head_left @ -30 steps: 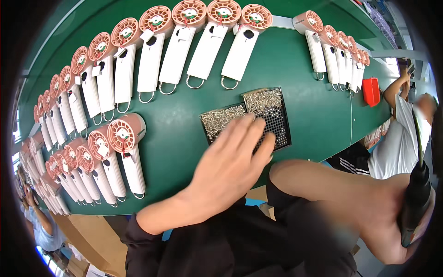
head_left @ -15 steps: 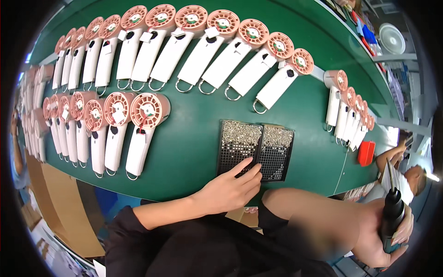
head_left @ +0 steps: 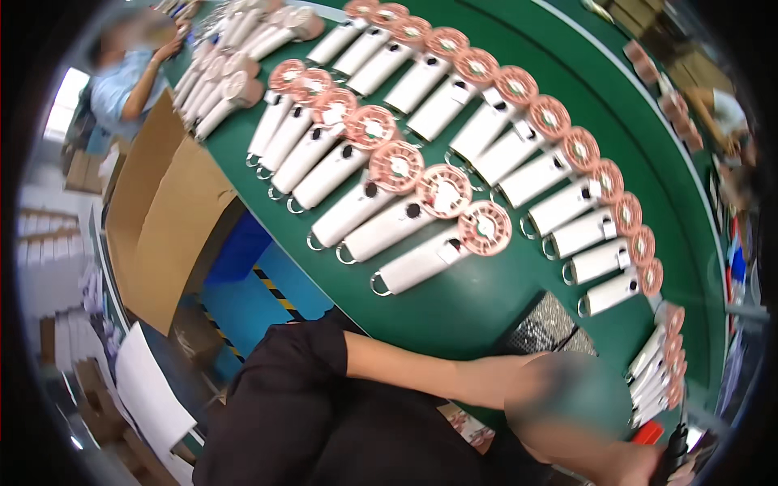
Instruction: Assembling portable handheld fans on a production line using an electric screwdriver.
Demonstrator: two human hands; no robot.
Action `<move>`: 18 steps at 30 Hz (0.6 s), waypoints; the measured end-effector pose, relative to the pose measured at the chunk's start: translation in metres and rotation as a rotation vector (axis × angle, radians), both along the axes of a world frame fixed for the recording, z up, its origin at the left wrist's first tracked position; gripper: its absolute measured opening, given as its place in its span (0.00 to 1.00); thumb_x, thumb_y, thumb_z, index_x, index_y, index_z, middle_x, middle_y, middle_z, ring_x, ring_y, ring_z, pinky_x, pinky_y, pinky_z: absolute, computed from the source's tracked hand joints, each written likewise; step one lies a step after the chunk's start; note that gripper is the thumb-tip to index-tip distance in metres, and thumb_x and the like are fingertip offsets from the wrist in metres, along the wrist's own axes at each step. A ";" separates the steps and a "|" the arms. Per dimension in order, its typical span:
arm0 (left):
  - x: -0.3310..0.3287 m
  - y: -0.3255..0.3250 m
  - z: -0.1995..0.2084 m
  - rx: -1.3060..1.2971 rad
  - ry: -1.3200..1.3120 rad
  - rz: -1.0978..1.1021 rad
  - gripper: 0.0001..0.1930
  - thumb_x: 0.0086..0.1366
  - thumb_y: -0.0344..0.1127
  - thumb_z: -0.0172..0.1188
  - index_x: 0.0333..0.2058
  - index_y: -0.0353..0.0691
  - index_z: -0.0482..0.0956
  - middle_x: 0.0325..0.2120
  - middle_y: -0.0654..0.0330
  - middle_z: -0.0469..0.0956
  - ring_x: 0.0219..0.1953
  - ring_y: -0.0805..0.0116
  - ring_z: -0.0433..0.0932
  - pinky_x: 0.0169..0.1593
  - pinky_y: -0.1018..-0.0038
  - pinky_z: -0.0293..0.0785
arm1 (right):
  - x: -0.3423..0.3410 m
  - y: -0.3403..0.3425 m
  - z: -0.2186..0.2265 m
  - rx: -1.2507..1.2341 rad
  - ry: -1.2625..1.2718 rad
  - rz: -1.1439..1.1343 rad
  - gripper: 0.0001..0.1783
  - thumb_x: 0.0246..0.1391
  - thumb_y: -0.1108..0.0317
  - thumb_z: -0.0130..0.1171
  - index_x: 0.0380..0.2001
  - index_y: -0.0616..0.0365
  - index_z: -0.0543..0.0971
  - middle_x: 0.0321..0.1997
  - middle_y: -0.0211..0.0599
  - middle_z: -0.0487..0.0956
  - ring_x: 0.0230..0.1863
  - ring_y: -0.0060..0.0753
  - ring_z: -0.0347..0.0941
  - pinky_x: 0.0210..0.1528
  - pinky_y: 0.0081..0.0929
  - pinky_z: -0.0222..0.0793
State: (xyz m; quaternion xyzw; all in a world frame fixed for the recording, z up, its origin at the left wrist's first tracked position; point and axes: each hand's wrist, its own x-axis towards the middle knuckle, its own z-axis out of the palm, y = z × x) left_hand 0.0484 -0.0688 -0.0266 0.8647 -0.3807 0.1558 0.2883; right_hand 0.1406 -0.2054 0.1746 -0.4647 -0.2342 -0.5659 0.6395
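In the lower right corner my right hand (head_left: 636, 463) is closed round a black electric screwdriver (head_left: 674, 447), its thin shaft pointing up. My left forearm reaches across the bench, and my left hand (head_left: 523, 387) is over the near edge of the black screw tray (head_left: 531, 328). A blurred patch covers its fingers, so their pose cannot be made out. Silvery screws fill part of the tray's two sections. Closest to the tray is a white handheld fan (head_left: 421, 261) with a pink round head and a wire loop at its handle end.
Several similar fans lie in a long curved far row (head_left: 531, 185) and a shorter near row (head_left: 324, 174). More stand at the right (head_left: 660, 368). A red box (head_left: 647, 433) is beside the screwdriver. Cardboard (head_left: 162, 219) leans at the left; co-workers sit at far left (head_left: 130, 85) and far right.
My view has swung left and tilted, so the fans and tray appear further right and lower. The screwdriver stays in my right hand. My left hand's fingers, clear before, are now obscured.
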 end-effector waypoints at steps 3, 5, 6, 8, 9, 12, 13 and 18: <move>0.000 0.009 0.009 -0.163 -0.045 0.055 0.08 0.54 0.35 0.53 0.29 0.35 0.75 0.35 0.54 0.71 0.47 0.57 0.70 0.65 0.56 0.56 | 0.008 0.009 -0.004 -0.072 -0.127 -0.063 0.16 0.62 0.53 0.43 0.23 0.45 0.67 0.16 0.14 0.51 0.14 0.11 0.47 0.15 0.14 0.40; -0.001 0.038 0.022 -0.294 0.038 0.126 0.07 0.54 0.34 0.54 0.30 0.36 0.73 0.35 0.53 0.71 0.45 0.57 0.71 0.58 0.63 0.65 | 0.000 0.012 -0.006 -0.164 -0.025 0.167 0.14 0.61 0.55 0.44 0.23 0.46 0.67 0.16 0.14 0.51 0.14 0.10 0.47 0.15 0.14 0.40; 0.003 0.053 0.035 -0.395 0.019 0.214 0.07 0.54 0.31 0.55 0.30 0.36 0.74 0.34 0.55 0.72 0.41 0.58 0.74 0.50 0.66 0.72 | -0.005 0.020 0.001 0.054 -0.035 0.141 0.14 0.61 0.54 0.45 0.23 0.45 0.66 0.17 0.14 0.51 0.14 0.10 0.46 0.15 0.13 0.41; -0.010 0.098 0.040 -0.336 0.053 0.523 0.10 0.51 0.31 0.59 0.34 0.36 0.75 0.33 0.56 0.75 0.36 0.58 0.76 0.39 0.65 0.74 | 0.000 0.029 -0.008 -0.031 -0.027 0.168 0.15 0.62 0.53 0.45 0.23 0.45 0.67 0.17 0.15 0.52 0.13 0.10 0.46 0.14 0.13 0.41; -0.017 0.114 0.038 -0.298 0.006 0.700 0.11 0.52 0.31 0.62 0.35 0.38 0.76 0.34 0.56 0.75 0.36 0.58 0.76 0.37 0.66 0.74 | -0.002 0.025 -0.007 -0.184 0.028 0.219 0.14 0.62 0.53 0.44 0.24 0.45 0.67 0.17 0.15 0.53 0.12 0.10 0.46 0.13 0.13 0.40; -0.033 0.162 0.044 -0.278 0.011 0.979 0.11 0.54 0.29 0.62 0.37 0.37 0.75 0.34 0.55 0.72 0.36 0.58 0.74 0.39 0.66 0.71 | -0.005 0.059 -0.003 -0.020 0.066 0.089 0.15 0.63 0.53 0.42 0.25 0.46 0.66 0.14 0.17 0.53 0.09 0.11 0.46 0.09 0.15 0.40; -0.040 0.176 0.042 -0.231 -0.035 1.045 0.13 0.53 0.29 0.64 0.38 0.37 0.76 0.34 0.56 0.73 0.37 0.57 0.74 0.39 0.67 0.70 | -0.007 0.058 -0.005 -0.098 0.080 0.130 0.15 0.63 0.53 0.42 0.25 0.46 0.66 0.14 0.17 0.54 0.08 0.11 0.46 0.09 0.15 0.40; -0.056 0.295 0.032 -0.168 -0.237 1.447 0.12 0.56 0.27 0.60 0.40 0.33 0.74 0.37 0.48 0.74 0.41 0.49 0.73 0.44 0.61 0.68 | -0.016 0.065 -0.006 -0.115 0.067 0.043 0.13 0.61 0.55 0.44 0.26 0.46 0.67 0.14 0.18 0.56 0.08 0.13 0.48 0.08 0.16 0.41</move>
